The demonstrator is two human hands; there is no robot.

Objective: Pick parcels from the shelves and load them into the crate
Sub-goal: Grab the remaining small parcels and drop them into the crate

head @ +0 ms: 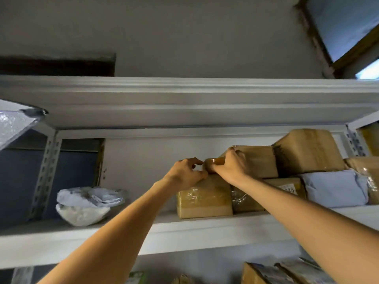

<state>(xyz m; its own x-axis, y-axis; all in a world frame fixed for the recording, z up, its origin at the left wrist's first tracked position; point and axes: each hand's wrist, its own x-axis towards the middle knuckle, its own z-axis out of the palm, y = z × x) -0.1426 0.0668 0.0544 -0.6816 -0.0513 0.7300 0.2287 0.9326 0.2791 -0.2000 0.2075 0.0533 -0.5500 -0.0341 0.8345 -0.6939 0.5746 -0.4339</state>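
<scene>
Two-handed grip on the small parcel (214,161): my left hand (185,175) pinches its left end with curled fingers, and my right hand (229,167) curls round the other side, thumb beneath. It sits high on the shelf (205,226), atop a taped box (204,196) and just beside a bigger box (258,160). I judge the lift is about to start. To do it well I should raise it straight up before drawing it toward me, so it neither drags the taped box forward nor nudges the tilted box (307,150) leaning on the stack. The crate is out of view, so I should bring the parcel down close to my body first.
</scene>
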